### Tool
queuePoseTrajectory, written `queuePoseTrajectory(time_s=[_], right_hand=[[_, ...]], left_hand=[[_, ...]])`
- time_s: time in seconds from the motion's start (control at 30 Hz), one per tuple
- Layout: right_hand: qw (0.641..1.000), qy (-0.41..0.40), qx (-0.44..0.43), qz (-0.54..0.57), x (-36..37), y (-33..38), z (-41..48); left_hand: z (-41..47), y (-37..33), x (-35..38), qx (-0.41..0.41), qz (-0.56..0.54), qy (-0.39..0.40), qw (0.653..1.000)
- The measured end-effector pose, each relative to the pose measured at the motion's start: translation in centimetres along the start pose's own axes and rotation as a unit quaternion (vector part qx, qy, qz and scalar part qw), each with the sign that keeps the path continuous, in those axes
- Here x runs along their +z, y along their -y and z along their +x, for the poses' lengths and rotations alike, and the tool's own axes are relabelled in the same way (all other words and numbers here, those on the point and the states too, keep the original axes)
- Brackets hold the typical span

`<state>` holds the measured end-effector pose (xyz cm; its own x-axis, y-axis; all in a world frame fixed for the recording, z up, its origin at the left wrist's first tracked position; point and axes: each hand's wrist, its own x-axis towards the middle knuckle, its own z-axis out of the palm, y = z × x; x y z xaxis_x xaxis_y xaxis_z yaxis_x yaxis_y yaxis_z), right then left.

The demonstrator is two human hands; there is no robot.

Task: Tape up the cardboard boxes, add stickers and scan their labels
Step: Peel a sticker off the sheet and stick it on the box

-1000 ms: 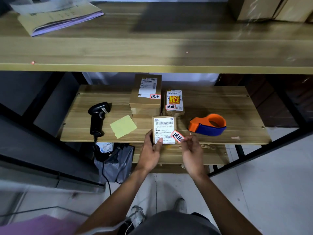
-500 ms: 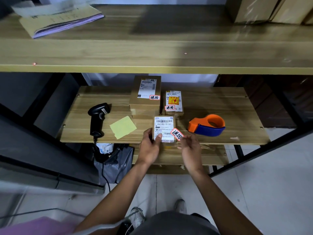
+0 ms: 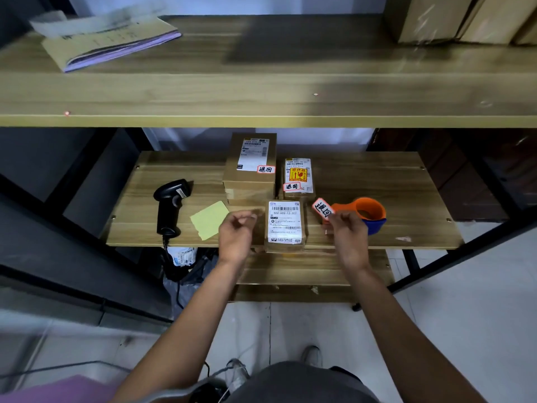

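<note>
The right hand [image 3: 347, 234] pinches a small red-edged sticker [image 3: 323, 209] by its lower end between thumb and curled fingertips. It holds the sticker up off the worktop [image 3: 406, 193], tilted, with the black characters facing the camera. The sticker sits just right of the nearest cardboard box [image 3: 286, 225] and does not touch it. That box lies flat at the front edge of the worktop between the two hands, its white barcode label facing up. The left hand [image 3: 236, 234] hovers just left of the box, apart from it, with its fingers loosely curled and the thumb and forefinger tips drawn close together. Whether anything lies between them cannot be told. Behind the near box stand two more boxes. The taller box [image 3: 251, 167] is on the left and the smaller box [image 3: 299, 178] on the right, and each already carries a label and a red-edged sticker. An orange and blue tape dispenser [image 3: 369, 212] rests on the worktop just behind the right hand, partly hidden by it. A black handheld scanner [image 3: 171, 205] lies on the left part of the worktop, its cable dropping over the front edge. A yellow-green sheet [image 3: 209, 219] lies between the scanner and the left hand. On the shelf above [image 3: 261, 91] a stack of papers [image 3: 110, 39] lies at the left.
</note>
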<state>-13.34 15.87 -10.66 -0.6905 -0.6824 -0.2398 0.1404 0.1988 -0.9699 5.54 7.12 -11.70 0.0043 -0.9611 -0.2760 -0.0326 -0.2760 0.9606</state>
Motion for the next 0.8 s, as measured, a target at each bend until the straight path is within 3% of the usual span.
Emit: queuePoseTrajectory(time_s=[0.23, 0.43, 0.8], right_hand=[[0.981, 0.167, -0.018, -0.093, 1.4, 4.1, 1.4], [0.957, 0.254, -0.031, -0.134, 1.9, 4.1, 1.1], [0.961, 0.246, 0.008, -0.125, 0.3, -0.9, -2.7]], left_hand=[[0.8, -3.9, 0.3, 0.034, 0.024, 0.148, 0.988], [0.3, -3.6, 0.4, 0.037, 0.034, 0.201, 0.978], [-3.6, 2.9, -1.5, -0.013, 0.028, 0.181, 0.983]])
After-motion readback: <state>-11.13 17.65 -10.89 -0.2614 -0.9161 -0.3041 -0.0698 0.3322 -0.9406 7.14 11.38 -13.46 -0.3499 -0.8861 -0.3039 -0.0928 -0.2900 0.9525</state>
